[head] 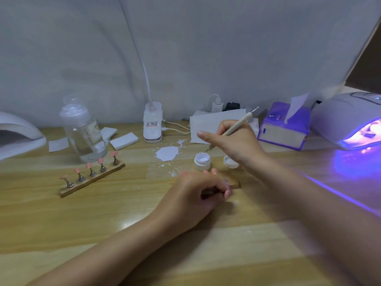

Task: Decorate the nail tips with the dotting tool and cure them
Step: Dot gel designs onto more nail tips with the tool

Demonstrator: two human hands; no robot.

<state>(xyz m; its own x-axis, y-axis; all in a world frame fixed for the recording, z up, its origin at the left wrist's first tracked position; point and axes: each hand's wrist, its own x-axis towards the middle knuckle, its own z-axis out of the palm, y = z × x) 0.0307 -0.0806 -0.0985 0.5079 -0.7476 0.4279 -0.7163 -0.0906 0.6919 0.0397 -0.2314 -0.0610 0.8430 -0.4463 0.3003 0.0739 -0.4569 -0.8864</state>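
Glossy wood table [103, 213]; clear plastic bottle [83, 131]; wooden nail-tip stand [92, 180].

The left hand [203, 189] curls over something small on the worktop [123, 213], and I cannot tell what. The right hand [231, 141] covers part of the jar lid [231, 163]. Both curing lamps, far left [18, 135] and far right [350, 118], are cut off by the frame edges, and the bottle label [93, 131] is too blurred to read.

Wooden table [61, 219], light grain. On it: wooden strip [90, 180] bearing five stands with pink nail tips; clear bottle [83, 133]; white pads [123, 140]; lamp base [152, 125]; white spill [167, 153]; open white jar [202, 161] with its lid [229, 162] just beside; tissue pack [283, 129]; lit curing lamp [350, 120]; a second lamp [18, 137] at left edge.
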